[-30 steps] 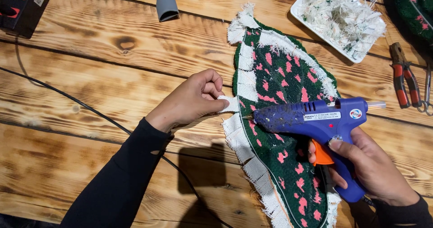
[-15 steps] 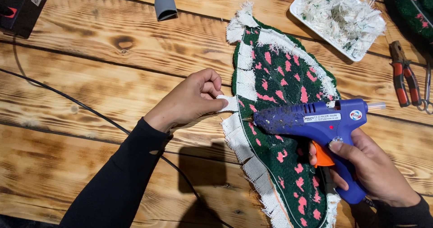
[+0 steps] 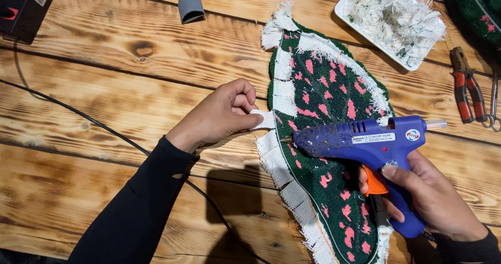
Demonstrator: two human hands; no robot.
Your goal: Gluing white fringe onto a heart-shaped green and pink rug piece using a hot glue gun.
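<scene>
My left hand pinches a white cloth flap at the edge of the green and pink rug piece, which lies flat on the wooden table. It looks soft and floppy, so I hold it by the edge. My right hand grips the blue glue gun, 1 finger by the orange trigger. A black cord runs under my arm; pliers lie far right.
</scene>
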